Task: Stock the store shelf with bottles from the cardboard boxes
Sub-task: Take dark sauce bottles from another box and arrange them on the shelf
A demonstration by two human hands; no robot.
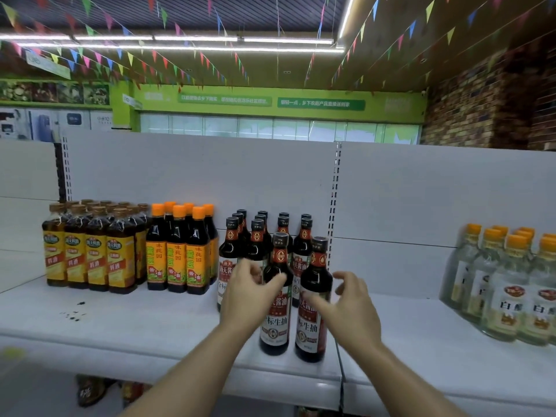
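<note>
left hand (249,293) beside bottle (275,322), right hand (350,308) half-open

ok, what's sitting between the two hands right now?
Head view: one soy sauce bottle and a second bottle beside it, upright at the shelf front, between left hand and right hand.

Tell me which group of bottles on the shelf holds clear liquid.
The white vinegar bottles at the far right, with orange caps; every other group holds dark liquid.

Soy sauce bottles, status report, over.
Left hand against front left bottle, grip unclear. Right hand open at front right bottle. Both upright on shelf. Nothing blocking.
</note>
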